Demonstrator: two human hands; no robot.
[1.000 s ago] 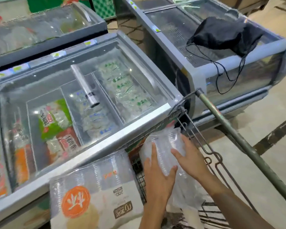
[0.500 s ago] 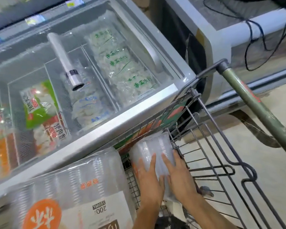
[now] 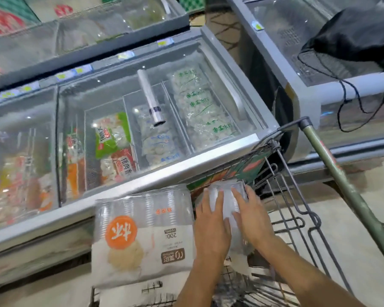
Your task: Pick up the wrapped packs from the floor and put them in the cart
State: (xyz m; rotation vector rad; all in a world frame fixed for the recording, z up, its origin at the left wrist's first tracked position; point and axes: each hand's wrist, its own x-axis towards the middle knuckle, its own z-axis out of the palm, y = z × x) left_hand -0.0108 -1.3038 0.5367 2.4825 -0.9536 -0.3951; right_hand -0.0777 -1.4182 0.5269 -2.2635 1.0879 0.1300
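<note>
A clear wrapped pack of plastic cups [image 3: 225,204] stands inside the wire shopping cart [image 3: 297,209], against its front end. My left hand [image 3: 211,224] and my right hand [image 3: 251,216] both press flat on the pack, one on each side. Left of them lies a bigger wrapped pack of cups [image 3: 142,235] with an orange round label, resting in the cart by its left side. The lower part of the held pack is hidden behind my hands.
A glass-topped freezer chest [image 3: 155,173] full of frozen food bags runs along the cart's left. A second freezer [image 3: 308,94] at the right carries a black drawstring bag [image 3: 355,36]. The cart's green handle bar [image 3: 341,178] slants down the right. Bare concrete floor [image 3: 353,262] lies beyond.
My two hands have lowered the clear pack from above the cart's rim down into the cart's front end. The view has swung back up and left.
</note>
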